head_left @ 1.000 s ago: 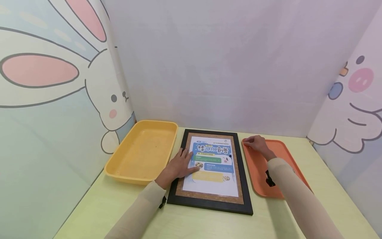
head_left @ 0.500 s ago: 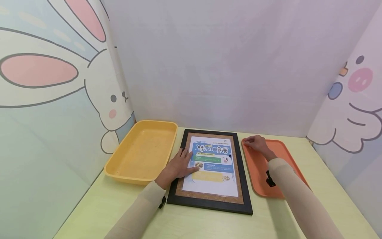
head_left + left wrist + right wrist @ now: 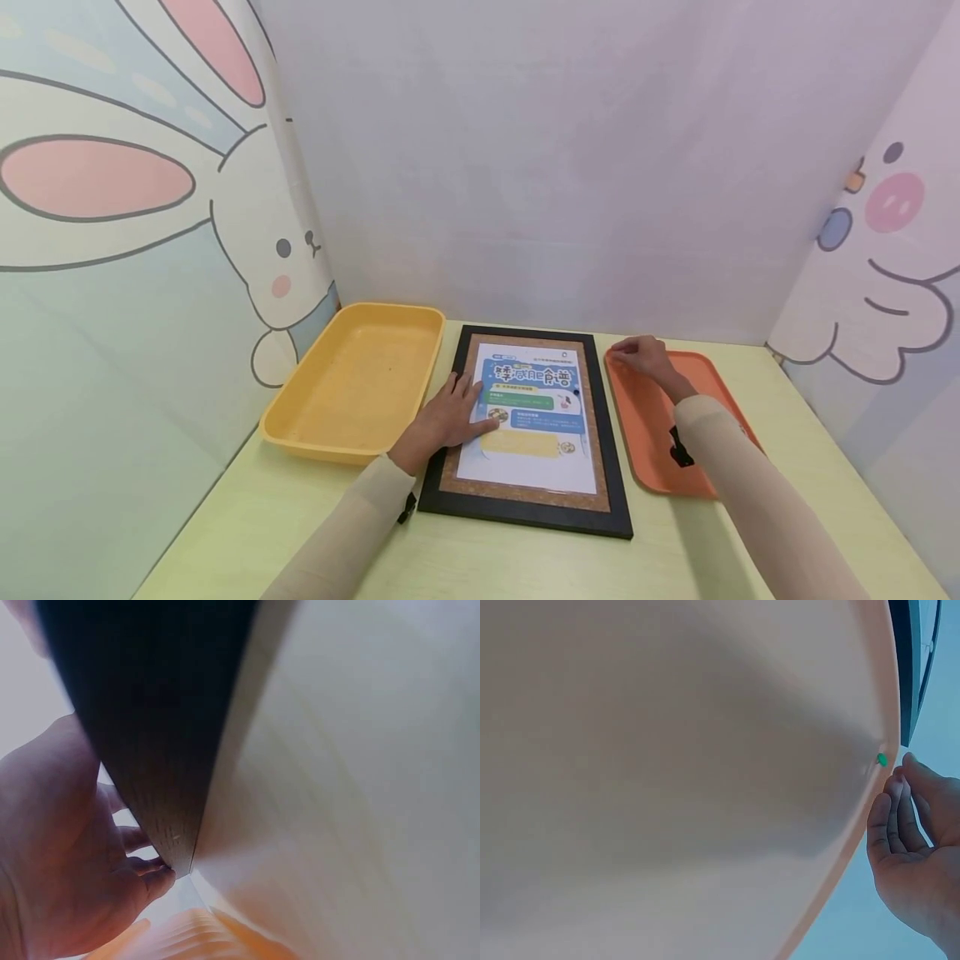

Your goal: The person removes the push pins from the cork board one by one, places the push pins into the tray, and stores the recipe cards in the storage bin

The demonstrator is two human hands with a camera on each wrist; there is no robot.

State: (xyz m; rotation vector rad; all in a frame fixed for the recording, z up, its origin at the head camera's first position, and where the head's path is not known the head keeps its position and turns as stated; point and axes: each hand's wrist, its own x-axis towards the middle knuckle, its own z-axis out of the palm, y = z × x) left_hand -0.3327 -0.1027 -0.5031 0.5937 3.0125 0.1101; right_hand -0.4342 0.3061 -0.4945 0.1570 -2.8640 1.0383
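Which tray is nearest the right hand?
The orange tray, right of the framed board; the right hand is at its far left corner. The yellow tray sits farther, across the board.

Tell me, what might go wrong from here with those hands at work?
Two things, perhaps. The small green piece sits at the corner of the orange tray, close to the right hand; it could be knocked away or, if it is a pin, as it looks, prick. And the left hand rests on the poster beside the black frame; sliding it might pull the poster askew.
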